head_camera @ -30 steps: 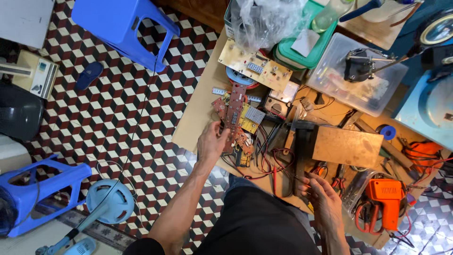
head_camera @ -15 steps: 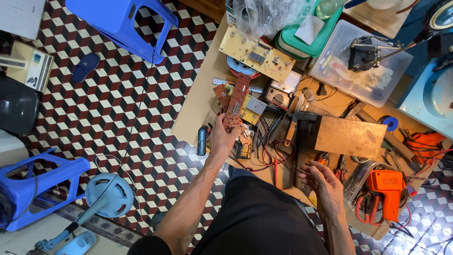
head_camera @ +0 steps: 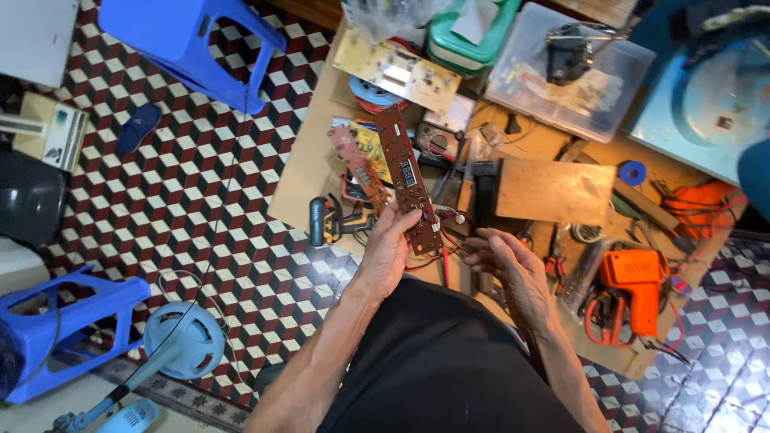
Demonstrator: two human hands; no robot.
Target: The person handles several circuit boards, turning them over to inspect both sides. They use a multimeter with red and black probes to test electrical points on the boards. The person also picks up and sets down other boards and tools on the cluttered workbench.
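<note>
At frame centre our left hand (head_camera: 391,250) grips the lower end of a long brown circuit board (head_camera: 409,180), lifted for inspection we judge, while our right hand (head_camera: 505,261) hovers released by its red wires (head_camera: 449,240), above the cluttered wooden surface (head_camera: 309,156) on checkered floor (head_camera: 160,184).

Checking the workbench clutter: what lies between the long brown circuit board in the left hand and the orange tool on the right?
In the head view, the open right hand lies between the circuit board and the orange tool, with a brown flat panel farther back.
</note>
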